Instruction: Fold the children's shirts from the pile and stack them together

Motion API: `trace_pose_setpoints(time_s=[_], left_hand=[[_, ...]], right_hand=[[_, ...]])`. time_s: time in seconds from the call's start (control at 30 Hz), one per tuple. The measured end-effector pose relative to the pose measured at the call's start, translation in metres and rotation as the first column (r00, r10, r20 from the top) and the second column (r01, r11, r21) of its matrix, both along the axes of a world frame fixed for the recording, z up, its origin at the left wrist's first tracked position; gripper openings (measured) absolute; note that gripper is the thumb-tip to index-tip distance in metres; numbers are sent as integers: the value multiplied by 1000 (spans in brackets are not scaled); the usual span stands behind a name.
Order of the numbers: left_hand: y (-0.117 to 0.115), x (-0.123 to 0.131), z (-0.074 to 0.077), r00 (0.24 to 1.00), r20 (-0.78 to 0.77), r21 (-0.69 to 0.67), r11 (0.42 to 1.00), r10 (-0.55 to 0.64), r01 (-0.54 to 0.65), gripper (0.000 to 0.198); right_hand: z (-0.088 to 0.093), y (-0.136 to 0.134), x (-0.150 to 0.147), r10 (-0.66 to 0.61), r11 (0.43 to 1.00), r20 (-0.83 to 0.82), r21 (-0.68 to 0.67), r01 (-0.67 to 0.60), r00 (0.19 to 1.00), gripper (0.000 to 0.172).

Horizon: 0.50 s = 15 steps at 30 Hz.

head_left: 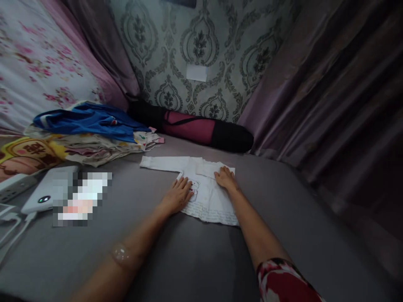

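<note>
A small white long-sleeved shirt [210, 201] lies on the grey bed sheet, with a line drawing on its front and rows of print along the hem. Its left sleeve stretches out to the left, while the right one is folded across the chest. My left hand [178, 195] rests flat on the shirt's left side, by the drawing, fingers spread. On the folded sleeve lies my right hand [226, 178], fingers extended and pressing down on the cloth. Neither hand has cloth gripped in it, as far as shows.
At the back left, a blue garment [91, 119] tops a pile of clothes. A white power bank [50, 191] with cables sits at left beside a pixelated object [83, 199]. Against the patterned wall lies a long black and maroon bag [192, 126]. Curtains [330, 84] hang at right.
</note>
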<state>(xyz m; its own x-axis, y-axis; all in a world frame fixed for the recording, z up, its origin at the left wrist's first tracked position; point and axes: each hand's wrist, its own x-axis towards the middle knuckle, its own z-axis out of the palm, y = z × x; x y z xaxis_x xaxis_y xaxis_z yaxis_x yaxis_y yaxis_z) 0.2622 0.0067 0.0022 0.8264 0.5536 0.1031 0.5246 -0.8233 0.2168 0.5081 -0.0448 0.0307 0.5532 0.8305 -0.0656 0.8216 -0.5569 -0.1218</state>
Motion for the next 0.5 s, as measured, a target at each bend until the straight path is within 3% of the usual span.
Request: trace_pose_setpoints(time_s=[0.1, 0.2, 0.5], left_hand=[[-3, -1, -1, 999, 39, 31, 1000, 0, -1, 48], [-5, -3, -1, 998, 62, 59, 998, 4, -8, 45], [-6, -3, -2, 997, 80, 86, 996, 10, -17, 45]], right_hand=[[11, 15, -14, 120, 981, 98, 139, -133, 988, 43], [16, 35, -29, 207, 966, 76, 145, -216, 975, 41], [6, 69, -32, 136, 984, 0, 113, -136, 991, 36]])
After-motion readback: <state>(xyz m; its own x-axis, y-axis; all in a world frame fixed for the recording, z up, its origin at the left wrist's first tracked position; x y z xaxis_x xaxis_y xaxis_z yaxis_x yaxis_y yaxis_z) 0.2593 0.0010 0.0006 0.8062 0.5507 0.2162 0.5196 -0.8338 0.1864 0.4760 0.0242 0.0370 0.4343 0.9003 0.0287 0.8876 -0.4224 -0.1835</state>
